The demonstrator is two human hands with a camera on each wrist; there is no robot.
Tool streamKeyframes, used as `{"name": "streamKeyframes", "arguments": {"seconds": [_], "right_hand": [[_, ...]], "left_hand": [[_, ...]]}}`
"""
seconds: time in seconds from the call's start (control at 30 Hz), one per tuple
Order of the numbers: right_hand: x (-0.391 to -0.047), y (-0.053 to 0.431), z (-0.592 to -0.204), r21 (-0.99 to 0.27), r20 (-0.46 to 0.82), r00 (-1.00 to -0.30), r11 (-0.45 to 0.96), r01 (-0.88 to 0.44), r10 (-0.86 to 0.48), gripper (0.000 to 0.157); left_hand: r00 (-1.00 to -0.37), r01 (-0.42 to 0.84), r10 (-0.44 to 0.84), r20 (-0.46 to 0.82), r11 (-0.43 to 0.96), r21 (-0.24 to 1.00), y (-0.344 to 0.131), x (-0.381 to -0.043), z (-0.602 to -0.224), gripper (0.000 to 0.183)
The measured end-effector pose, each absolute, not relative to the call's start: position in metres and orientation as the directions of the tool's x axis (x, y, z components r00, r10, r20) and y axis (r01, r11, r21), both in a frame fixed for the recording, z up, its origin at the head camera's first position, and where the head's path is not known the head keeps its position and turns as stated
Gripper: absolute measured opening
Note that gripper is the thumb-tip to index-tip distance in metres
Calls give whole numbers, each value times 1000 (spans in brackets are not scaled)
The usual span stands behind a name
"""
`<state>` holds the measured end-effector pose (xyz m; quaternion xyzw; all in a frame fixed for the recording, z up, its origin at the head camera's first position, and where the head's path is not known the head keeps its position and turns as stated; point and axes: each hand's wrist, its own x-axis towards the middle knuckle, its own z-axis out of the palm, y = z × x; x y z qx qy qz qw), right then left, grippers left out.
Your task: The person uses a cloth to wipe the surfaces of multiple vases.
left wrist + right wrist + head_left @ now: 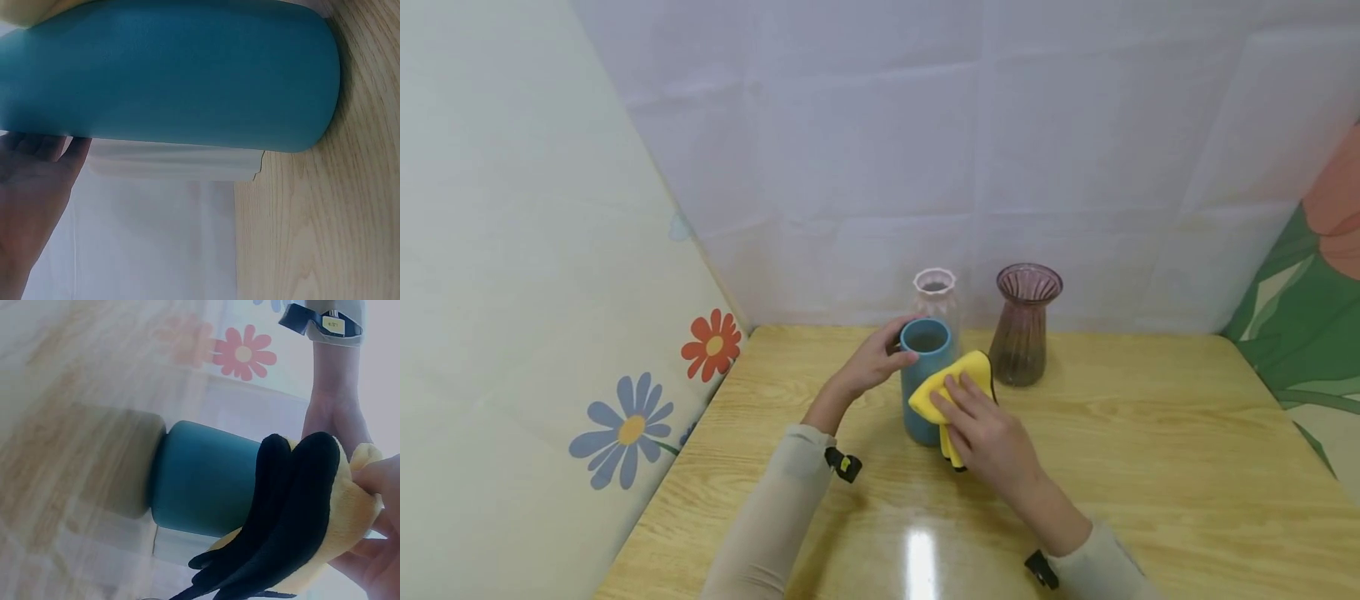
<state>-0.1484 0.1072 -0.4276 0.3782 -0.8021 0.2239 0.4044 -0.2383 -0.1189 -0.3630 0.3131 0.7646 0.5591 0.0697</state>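
Note:
A blue cylindrical vase (917, 417) stands upright on the wooden table. My left hand (877, 358) grips it near the rim, thumb at the front and fingers behind. In the left wrist view, the vase (169, 75) fills the upper part, with the left hand (34, 194) at its side. My right hand (992, 437) holds a folded yellow cloth (955, 387) with dark edging against the vase's right side. The right wrist view shows the cloth's dark edges (294, 506) in front of the vase (203, 478), hiding part of it.
Behind the blue vase stands a pale pink clear vase (935, 287) with a scalloped rim, partly hidden. A purple ribbed glass vase (1021, 333) stands to its right, near the back edge. The wooden table (1150, 433) meets a white sheet backdrop (865, 150).

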Motion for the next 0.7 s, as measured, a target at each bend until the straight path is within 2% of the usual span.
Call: {"name": "streamKeyframes", "arguments": {"seconds": [0.13,0.43,0.57,0.7], "right_hand": [[-146,107,-431,-68,805,-409,619,-783,-429,50],[-143,107,-437,-74,785,-435,630,-773,-442,48],[-141,107,-440,-74,773,-444,631,-772,-453,48],[-140,106,-443,-82,763,-454,628,-774,-460,48]], "left_hand": [[-792,386,560,244,149,910,-120,-251,-378,75],[-787,392,563,253,140,909,-121,-254,-383,97],[-781,399,568,259,135,907,-121,-254,-383,93],[-773,418,574,271,138,898,-122,-253,-383,79]]}}
